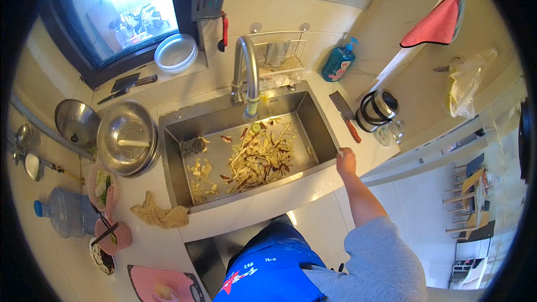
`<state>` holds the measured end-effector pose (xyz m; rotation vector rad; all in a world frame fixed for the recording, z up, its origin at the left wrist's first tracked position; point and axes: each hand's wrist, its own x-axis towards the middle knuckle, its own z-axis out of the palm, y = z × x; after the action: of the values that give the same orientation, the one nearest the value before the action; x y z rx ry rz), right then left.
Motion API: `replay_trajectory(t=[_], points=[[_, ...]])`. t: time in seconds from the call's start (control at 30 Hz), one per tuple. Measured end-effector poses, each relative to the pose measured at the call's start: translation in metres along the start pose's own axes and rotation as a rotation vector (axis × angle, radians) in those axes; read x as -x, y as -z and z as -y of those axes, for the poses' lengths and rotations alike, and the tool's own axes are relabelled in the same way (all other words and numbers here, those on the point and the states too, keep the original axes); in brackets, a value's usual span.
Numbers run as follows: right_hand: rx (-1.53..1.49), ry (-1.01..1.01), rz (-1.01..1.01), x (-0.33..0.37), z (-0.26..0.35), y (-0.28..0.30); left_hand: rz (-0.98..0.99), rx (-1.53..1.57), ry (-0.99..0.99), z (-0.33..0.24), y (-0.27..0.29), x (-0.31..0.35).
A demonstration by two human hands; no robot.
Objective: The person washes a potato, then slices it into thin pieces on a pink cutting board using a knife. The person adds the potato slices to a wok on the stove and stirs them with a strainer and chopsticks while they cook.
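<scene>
My right hand [346, 160] is at the front right corner of the steel sink [291, 182], by the counter edge. Its fingers are curled together, and a small pale bit shows at the fingertips; what it is I cannot make out. My left hand is out of view. Peelings [260, 156], pale with reddish-brown skin, lie heaped on the sink floor, with a green round slice [255, 127] at the back of the heap. Paler scraps [199, 170] and a steel wool scrubber [192, 146] lie at the sink's left side. The faucet [251, 78] arches over the heap.
Right of the sink lie a cleaver [345, 116], a kettle [377, 110], a glass jar [390, 133] and a soap bottle [339, 61]. On the left are stacked steel bowls [127, 134], a crumpled tan cloth [158, 211], a water jug [71, 211] and a pink cutting board [151, 279].
</scene>
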<state>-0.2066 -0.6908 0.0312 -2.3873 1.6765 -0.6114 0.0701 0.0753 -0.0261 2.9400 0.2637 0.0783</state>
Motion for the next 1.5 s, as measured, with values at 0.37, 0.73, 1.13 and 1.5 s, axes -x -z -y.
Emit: replay_trajectory(t=[0.37,0.73,1.13,1.5], points=[[0.261,-0.24,0.402,-0.139,-0.135,-0.082,0.205,0.336,-0.3,-0.344,0.054,0.093],[0.026,-0.077,0.322,-0.124,-0.065,-0.02,0.497,0.902,-0.832,-0.639,0.079,0.074],[0.177,0.48,0.598,-0.062,0.137,-0.005,0.355,0.255,-1.23,-0.752,-0.023,-0.036],[0.206,0.522,0.662,-0.064,0.19,-0.023,0.482,-0.217,-1.378,-0.781,-0.078,-0.067]])
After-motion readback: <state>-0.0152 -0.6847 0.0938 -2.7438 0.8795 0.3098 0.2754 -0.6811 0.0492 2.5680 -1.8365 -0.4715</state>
